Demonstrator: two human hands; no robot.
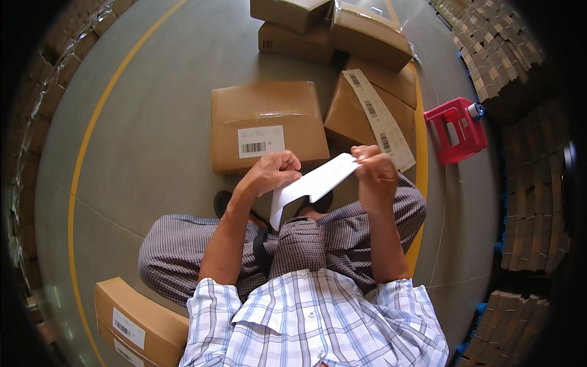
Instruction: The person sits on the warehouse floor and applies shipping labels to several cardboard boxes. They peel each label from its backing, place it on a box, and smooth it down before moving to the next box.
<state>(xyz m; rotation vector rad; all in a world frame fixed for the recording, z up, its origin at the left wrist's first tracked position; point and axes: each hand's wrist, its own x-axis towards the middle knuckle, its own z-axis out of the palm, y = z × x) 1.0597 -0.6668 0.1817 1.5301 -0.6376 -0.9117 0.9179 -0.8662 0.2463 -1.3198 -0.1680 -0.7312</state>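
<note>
Between my two hands is a white label sheet [316, 180], its lower left part bent downward. My left hand [274, 173] pinches one end between thumb and fingers. At the other end, my right hand [377, 172] grips a corner and is slightly blurred. Just beyond my hands, a taped cardboard box [270, 103] lies on the floor, a barcode label [261, 141] stuck on its near part. To its right, a long strip of barcode labels [378, 117] rests across another cardboard box [344, 110].
More cardboard boxes [371, 34] are piled at the back. A red plastic jerrycan [477, 133] stands at right, near stacks of flattened cardboard [527, 197]. Labelled boxes [142, 316] sit at lower left. Yellow lines [75, 183] mark the grey floor [151, 114].
</note>
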